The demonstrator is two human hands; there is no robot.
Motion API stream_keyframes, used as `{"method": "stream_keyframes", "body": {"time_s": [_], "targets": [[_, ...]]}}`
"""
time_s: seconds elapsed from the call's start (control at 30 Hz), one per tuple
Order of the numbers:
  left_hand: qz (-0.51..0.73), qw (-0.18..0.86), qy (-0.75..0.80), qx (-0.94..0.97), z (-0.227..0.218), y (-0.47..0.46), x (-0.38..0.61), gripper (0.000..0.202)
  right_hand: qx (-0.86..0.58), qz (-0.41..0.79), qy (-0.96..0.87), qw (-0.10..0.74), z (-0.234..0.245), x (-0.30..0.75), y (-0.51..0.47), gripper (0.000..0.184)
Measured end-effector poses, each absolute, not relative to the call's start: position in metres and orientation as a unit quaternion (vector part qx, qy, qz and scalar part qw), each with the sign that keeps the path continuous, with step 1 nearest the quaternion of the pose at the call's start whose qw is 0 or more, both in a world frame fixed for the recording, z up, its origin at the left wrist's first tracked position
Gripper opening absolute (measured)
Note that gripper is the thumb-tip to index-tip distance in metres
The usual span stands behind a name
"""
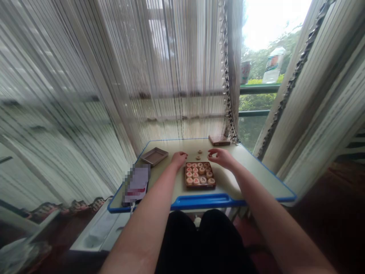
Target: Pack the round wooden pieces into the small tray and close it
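A small wooden tray (185, 179) lies in the middle of a blue-edged table (256, 179) and holds several round wooden game pieces (199, 174) with red marks. My left hand (179, 158) rests just behind the tray's left corner, fingers curled, seemingly pinching a piece I cannot make out. My right hand (221, 156) hovers behind the tray's right corner with fingertips pinched together. Two loose pieces (199, 154) lie on the table between the hands.
An empty brown tray lid (154, 156) sits at the back left. A flat wooden box (219, 140) lies at the back right by the curtain. A phone-like object (136, 184) rests near the left front edge. Curtains and a window surround the table.
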State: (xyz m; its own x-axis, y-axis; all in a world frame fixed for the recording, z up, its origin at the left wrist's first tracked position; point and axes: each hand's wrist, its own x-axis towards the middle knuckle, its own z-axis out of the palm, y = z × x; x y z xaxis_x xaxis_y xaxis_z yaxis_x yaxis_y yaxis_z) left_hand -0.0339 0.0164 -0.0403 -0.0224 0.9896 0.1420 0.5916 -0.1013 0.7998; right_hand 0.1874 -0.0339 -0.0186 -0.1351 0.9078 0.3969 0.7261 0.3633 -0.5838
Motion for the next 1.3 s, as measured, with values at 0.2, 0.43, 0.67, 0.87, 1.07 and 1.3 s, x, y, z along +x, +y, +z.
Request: {"method": "stream_keyframes", "body": {"time_s": [0.2,0.43,0.67,0.87,1.07,1.3], "targets": [[0.438,0.263,0.600,0.616,-0.049,0.008,-0.041,0.026,-0.408,0.103,-0.817,0.394,-0.023,0.166,-0.087,0.016],[0.447,0.266,0.585,0.622,-0.052,0.013,-0.041,0.022,-0.404,0.095,-0.840,0.348,-0.030,0.160,-0.084,0.015],[0.413,0.262,0.598,0.635,-0.049,0.011,-0.038,0.023,-0.415,0.080,-0.864,0.272,-0.025,0.157,-0.083,0.012],[0.407,0.255,0.592,0.647,-0.047,0.010,-0.036,0.023,-0.404,0.072,-0.880,0.237,-0.023,0.157,-0.084,0.014],[0.404,0.257,0.592,0.648,-0.046,0.009,-0.035,0.023,-0.398,0.077,-0.884,0.234,-0.023,0.159,-0.083,0.018],[0.391,0.248,0.595,0.657,-0.046,0.009,-0.035,0.023,-0.403,0.078,-0.873,0.264,-0.027,0.160,-0.080,0.013]]}}
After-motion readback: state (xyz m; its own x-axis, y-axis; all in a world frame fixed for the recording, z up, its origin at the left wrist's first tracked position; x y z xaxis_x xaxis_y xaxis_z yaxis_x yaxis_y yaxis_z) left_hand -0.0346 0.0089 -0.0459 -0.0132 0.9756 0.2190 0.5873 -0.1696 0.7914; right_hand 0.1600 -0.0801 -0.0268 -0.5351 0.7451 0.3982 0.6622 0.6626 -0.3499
